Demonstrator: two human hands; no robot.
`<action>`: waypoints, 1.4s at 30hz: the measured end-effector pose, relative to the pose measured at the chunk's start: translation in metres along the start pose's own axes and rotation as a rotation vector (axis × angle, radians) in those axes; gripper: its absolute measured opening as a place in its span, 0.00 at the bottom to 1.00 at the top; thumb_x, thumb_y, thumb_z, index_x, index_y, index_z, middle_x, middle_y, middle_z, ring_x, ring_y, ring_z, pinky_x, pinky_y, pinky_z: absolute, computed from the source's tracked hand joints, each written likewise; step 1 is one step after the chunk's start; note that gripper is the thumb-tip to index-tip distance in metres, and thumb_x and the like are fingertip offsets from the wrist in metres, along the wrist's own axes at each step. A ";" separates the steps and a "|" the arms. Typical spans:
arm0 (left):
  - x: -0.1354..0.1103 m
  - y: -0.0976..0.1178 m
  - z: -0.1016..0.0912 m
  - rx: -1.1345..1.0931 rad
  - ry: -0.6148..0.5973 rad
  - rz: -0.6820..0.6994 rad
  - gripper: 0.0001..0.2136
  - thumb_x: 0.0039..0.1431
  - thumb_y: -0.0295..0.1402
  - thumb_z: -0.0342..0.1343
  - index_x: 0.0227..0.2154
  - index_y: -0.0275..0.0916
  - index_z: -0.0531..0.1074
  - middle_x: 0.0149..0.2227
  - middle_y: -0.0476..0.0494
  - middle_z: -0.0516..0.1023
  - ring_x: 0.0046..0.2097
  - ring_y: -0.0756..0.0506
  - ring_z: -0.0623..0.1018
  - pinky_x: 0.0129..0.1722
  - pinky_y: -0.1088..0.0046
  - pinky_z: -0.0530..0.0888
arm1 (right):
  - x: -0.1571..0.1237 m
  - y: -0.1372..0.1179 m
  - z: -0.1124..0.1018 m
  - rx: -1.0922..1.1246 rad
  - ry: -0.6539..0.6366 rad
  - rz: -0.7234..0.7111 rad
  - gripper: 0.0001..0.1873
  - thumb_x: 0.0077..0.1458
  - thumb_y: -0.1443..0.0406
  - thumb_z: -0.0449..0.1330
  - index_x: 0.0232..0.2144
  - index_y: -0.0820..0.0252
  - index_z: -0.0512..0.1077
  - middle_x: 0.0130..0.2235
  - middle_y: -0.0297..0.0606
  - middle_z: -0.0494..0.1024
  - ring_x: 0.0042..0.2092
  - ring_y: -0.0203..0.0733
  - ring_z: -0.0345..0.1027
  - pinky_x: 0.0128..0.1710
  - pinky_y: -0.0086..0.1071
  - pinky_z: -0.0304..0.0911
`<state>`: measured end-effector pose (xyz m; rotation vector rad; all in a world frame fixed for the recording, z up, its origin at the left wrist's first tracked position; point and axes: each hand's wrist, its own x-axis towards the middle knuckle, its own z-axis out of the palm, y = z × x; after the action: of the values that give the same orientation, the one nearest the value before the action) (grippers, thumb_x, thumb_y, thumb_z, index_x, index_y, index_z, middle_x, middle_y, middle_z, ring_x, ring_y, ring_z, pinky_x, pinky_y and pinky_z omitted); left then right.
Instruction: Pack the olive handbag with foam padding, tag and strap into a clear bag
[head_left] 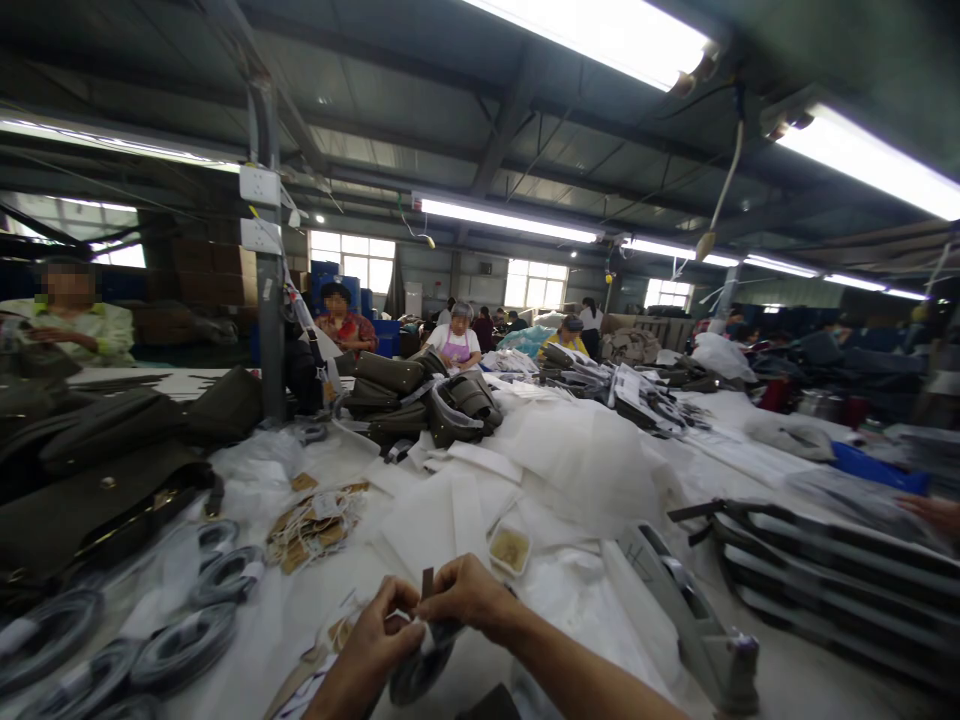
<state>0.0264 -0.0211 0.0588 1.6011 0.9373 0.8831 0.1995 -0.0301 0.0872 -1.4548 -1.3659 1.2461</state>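
My left hand (381, 632) and my right hand (471, 597) meet low in the middle of the view, fingers pinched close together. Between them is a dark coiled strap (420, 672), with a bit of white wrapping on it. A short flat strap end (428, 581) sticks up between the fingertips of both hands. The lower part of the coil hangs below my hands, partly hidden by them. Similar coiled straps with white bands, such as one coil (184, 645), lie on the table to the left. Beyond my hands is a small white dish (510, 550) with yellowish contents.
Brown tags with white strings (319, 525) lie in a heap at left. Dark bags (112, 480) are piled beside a metal post (270, 300). White sheets (592, 460) cover the middle. To the right are a grey-green strip (686, 610) and stacked dark bags (817, 590). Several people sit beyond.
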 end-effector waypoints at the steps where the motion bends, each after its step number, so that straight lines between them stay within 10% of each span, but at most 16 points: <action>1: -0.001 0.000 0.001 0.024 0.018 -0.009 0.14 0.44 0.41 0.62 0.31 0.41 0.66 0.27 0.55 0.69 0.27 0.51 0.67 0.29 0.75 0.64 | -0.001 0.001 0.001 -0.027 0.006 -0.010 0.08 0.32 0.66 0.71 0.17 0.64 0.75 0.15 0.25 0.65 0.20 0.27 0.51 0.21 0.25 0.45; 14: 0.007 -0.002 0.013 -0.100 0.056 -0.113 0.18 0.33 0.36 0.64 0.28 0.41 0.64 0.25 0.55 0.66 0.29 0.50 0.66 0.30 0.74 0.62 | -0.013 0.007 -0.012 -0.074 -0.257 -0.143 0.11 0.37 0.64 0.68 0.29 0.62 0.79 0.24 0.28 0.74 0.27 0.33 0.62 0.28 0.26 0.56; 42: 0.019 -0.010 0.009 -0.106 -0.071 -0.180 0.14 0.31 0.36 0.60 0.21 0.41 0.60 0.19 0.59 0.59 0.24 0.53 0.58 0.27 0.75 0.55 | -0.005 0.024 -0.002 -0.071 0.025 -0.115 0.07 0.37 0.71 0.66 0.25 0.60 0.80 0.24 0.31 0.78 0.26 0.34 0.68 0.28 0.26 0.61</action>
<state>0.0411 -0.0057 0.0489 1.4246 0.9529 0.7344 0.2071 -0.0380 0.0648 -1.4143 -1.4686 1.1136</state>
